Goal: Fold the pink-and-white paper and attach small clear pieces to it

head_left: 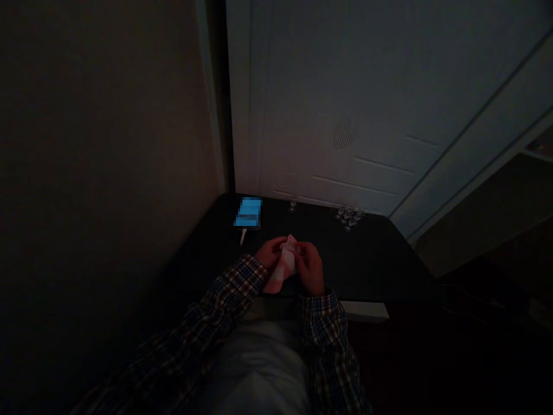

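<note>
Two hands at work over a dark surface [367, 262], seen from above in dim light. The left hand [270, 252] and the right hand [311, 266], both in plaid sleeves, meet slightly below the centre of the frame. Each grasps the pink-and-white cloth [283, 268] between bent fingers, from its left and right sides respectively. The cloth is bunched at its upper end, and its loose lower end hangs toward the near edge of the surface. A small glassy glint shows between the fingers at the bunched end; its form is too dim to tell. Left of centre, above the left hand, lies a device with a lit blue screen [249, 211], a white cable [243, 236] at its lower edge. Along the far edge stand a single small glass piece [293, 204] and, farther right, a cluster of similar glass pieces [348, 217]. A pale panel with heart reliefs [344, 135] fills the upper right.
</note>
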Available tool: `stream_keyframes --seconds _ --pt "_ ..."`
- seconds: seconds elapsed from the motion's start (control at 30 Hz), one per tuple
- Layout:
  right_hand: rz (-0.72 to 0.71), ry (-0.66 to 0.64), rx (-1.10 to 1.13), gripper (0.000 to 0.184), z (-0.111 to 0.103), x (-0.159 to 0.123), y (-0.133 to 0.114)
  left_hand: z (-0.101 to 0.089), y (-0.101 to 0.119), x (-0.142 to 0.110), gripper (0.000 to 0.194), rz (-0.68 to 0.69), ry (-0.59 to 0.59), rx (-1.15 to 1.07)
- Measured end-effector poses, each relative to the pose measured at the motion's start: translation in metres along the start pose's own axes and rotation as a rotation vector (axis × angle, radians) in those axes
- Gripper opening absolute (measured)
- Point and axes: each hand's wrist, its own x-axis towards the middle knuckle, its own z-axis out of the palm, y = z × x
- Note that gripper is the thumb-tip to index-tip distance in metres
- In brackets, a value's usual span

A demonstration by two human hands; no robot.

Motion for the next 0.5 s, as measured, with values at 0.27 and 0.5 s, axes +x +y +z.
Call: stream_keyframes --seconds 0.27,0.5 --pt "-0.043 -0.017 -0.040 0.026 -0.0023 0.0009 -0.0042 0.0067 0.0031 -0.0028 0.020 -0.021 0.018 -0.130" --pt "-0.065 0.000 0.014 0.032 0.0009 0.0016 -0.0057 0.0026 0.0090 -0.0015 0.018 0.046 0.092 -0.048"
